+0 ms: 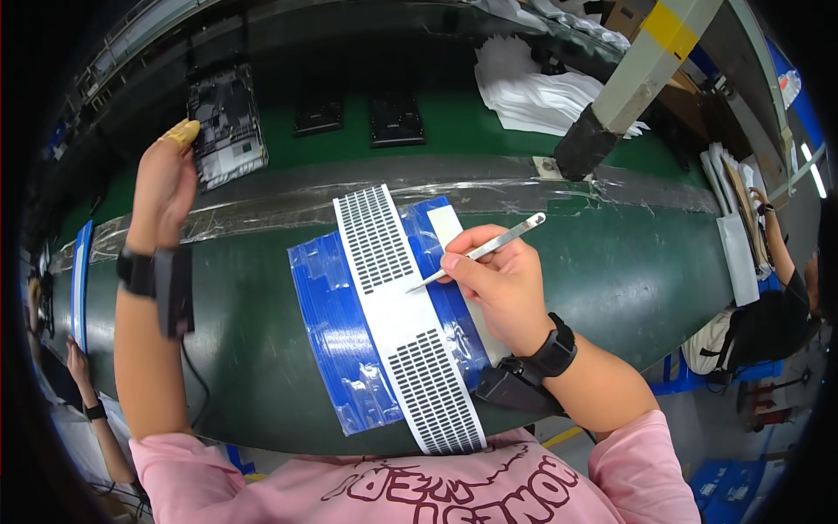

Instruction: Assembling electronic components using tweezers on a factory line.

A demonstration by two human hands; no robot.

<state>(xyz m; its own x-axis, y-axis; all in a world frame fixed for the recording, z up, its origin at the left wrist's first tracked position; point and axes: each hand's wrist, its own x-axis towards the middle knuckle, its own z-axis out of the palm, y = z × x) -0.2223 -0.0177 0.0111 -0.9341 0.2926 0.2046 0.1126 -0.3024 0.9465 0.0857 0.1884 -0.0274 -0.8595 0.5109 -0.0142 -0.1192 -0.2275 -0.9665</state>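
Note:
My right hand [502,284] holds metal tweezers [506,237] between thumb and fingers. Their tip is at a bare white patch of a long label sheet [397,310], which carries rows of small black rectangular stickers above and below that patch. Under the sheet lies a blue corrugated plastic board [336,327] with clear tape over it. Reaching to the far left, my left hand [166,188] wears yellow finger cots and has its fingers closed at the left edge of a black electronic housing [229,131]. The part of its grip behind the edge is hidden.
Two smaller black units [397,120] lie on the far green belt. White foam sheets [541,87] are piled beside a metal post [624,83]. A taped dark strip [471,199] crosses the bench. Other people's arms [772,236] show at both sides.

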